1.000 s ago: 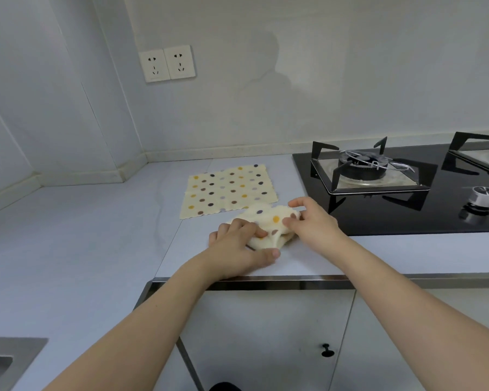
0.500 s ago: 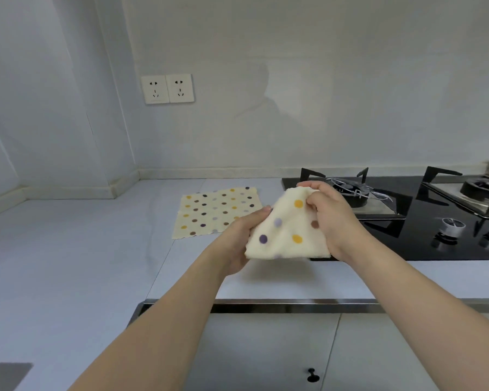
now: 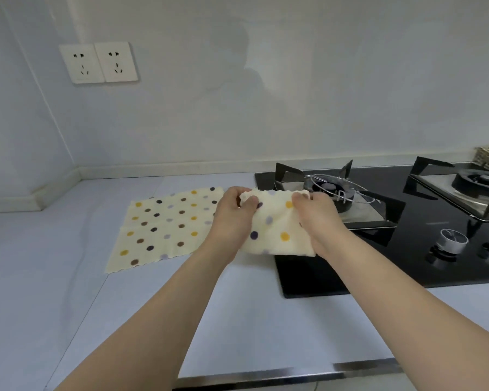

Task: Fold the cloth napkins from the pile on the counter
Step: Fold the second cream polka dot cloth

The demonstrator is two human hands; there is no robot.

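Here both hands held a dotted cream napkin (image 3: 277,227) up off the counter (image 3: 68,277), just in front of the black gas hob (image 3: 407,249). The left hand (image 3: 232,218) pinched its upper left corner and the right hand (image 3: 319,221) gripped its upper right edge. A second napkin (image 3: 164,227) lay flat on the counter, left of them

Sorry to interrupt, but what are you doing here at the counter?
A person is working on cloth napkins. Both hands, left hand and right hand, pinch the top edge of a polka-dot napkin and hold it up above the counter. A second napkin lies spread flat beside the gas stove.
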